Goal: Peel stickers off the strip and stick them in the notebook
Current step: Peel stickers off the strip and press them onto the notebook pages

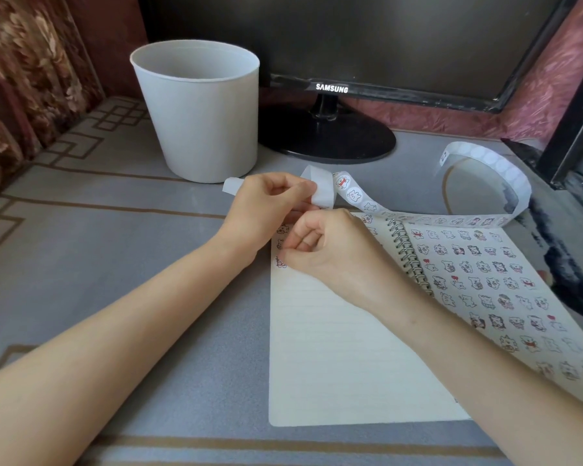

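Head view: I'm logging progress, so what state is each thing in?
Notebook: open, right page covered, left page barely begun.
Sticker strip: partly peeled, bare end pinched by left hand.
Right hand: fingers curled at a sticker on the left page, grip unclear.
Bin: upright.
Monitor: screen dark.

The right hand (pixel 320 250) hides the top of the notebook (pixel 334 348); the monitor (pixel 350 45) is cropped above.
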